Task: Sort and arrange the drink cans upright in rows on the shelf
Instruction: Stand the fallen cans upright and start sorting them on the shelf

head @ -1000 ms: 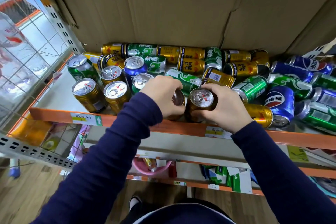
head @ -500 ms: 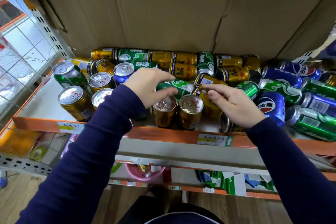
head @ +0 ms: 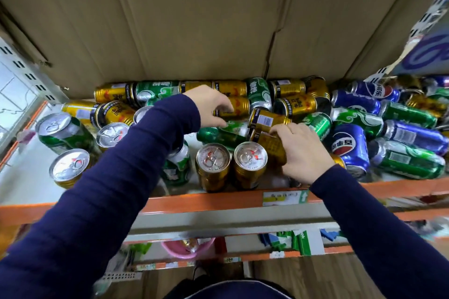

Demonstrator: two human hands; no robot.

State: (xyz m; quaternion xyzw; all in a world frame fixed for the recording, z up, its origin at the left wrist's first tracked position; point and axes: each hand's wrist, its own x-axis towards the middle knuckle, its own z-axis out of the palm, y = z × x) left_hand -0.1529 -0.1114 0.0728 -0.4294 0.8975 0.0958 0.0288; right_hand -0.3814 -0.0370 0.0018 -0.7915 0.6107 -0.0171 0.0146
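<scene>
Two gold cans [head: 212,160] [head: 250,157] stand upright side by side at the shelf's front edge [head: 206,201]. My right hand [head: 300,150] grips a lying gold can [head: 268,144] just right of them. My left hand [head: 210,105] reaches back over the pile with fingers spread, its fingertips at a lying gold can [head: 237,107] and above a lying green can [head: 224,132]. Upright cans stand at the left: a green one [head: 60,131], silver-topped gold ones [head: 69,167] [head: 112,134]. My left sleeve hides part of that group.
Lying gold, green and blue cans [head: 349,145] are piled across the back and right of the shelf. A cardboard sheet [head: 218,19] forms the back wall. A wire grille [head: 14,85] closes the left side. A lower shelf holds a pink bowl [head: 187,247] and green packets [head: 298,243].
Both hands let go of the two upright gold cans at the front. My left hand moved back over the pile; my right hand shifted right onto a lying gold can.
</scene>
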